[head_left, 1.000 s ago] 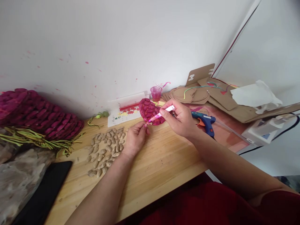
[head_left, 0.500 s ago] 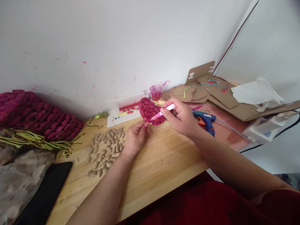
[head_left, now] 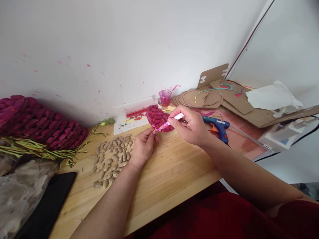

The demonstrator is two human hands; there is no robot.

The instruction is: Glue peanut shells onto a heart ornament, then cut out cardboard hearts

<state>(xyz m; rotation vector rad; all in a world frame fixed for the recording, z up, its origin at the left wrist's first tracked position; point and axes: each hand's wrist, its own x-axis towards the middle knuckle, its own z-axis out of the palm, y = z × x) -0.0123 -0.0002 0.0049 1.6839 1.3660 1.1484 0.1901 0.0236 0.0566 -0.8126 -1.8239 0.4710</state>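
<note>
My left hand (head_left: 144, 146) pinches the lower edge of a magenta heart-shaped piece covered in painted peanut shells (head_left: 156, 117) and props it tilted on the wooden table (head_left: 174, 172). My right hand (head_left: 190, 125) is closed on a thin white and pink brush (head_left: 171, 120). The brush's pink tip touches the heart's lower right edge.
Loose unpainted peanuts (head_left: 112, 159) lie left of my left hand. A pile of magenta shell pieces (head_left: 40, 122) and green strings sits far left. A pink cup (head_left: 164, 97), a star sheet (head_left: 131, 119), a blue glue gun (head_left: 217, 126), cardboard cutouts (head_left: 231, 96) and a black slab (head_left: 47, 205) surround the work.
The heart and both hands sit slightly further left. The brush tip has moved a little along the heart's lower edge.
</note>
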